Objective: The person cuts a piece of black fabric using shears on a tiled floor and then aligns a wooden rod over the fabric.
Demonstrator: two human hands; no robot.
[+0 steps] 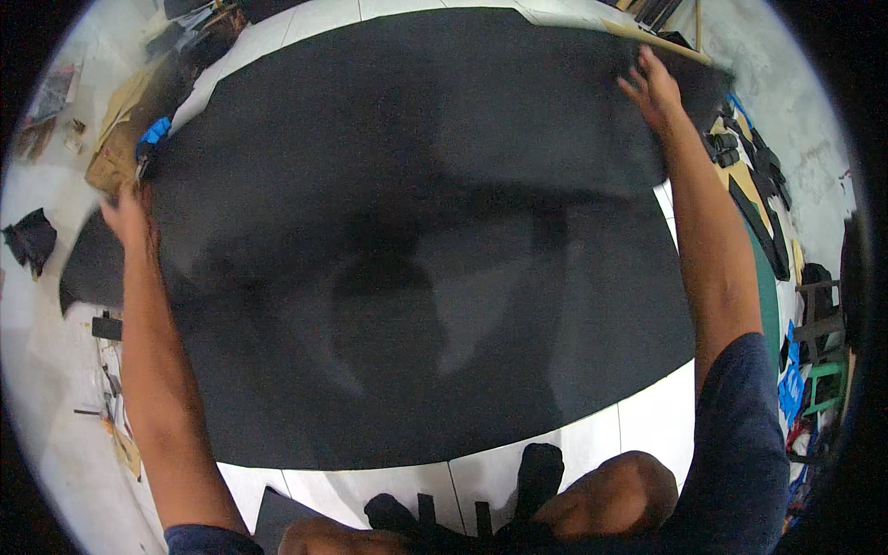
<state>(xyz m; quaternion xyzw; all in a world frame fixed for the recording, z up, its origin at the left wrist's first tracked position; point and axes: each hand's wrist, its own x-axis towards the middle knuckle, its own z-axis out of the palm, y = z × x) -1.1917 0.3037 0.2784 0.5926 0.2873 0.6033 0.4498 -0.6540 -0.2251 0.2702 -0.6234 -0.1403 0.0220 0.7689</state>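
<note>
A large black sheet of cloth-like or foam-like material covers most of the floor in front of me. A raised ridge or overlap runs across its middle, and its upper part is blurred. Both my arms reach far forward over its two sides. My left hand is at the sheet's left edge, thumb apart from the fingers; whether it touches the material is unclear. At the far right, my right hand has its fingers spread above the black surface. I see nothing gripped in it.
White floor tiles show along the near edge, where my knees and feet are. Brown cardboard and a blue item lie at the far left. A black scrap lies further left. Black pieces and a green stool line the right wall.
</note>
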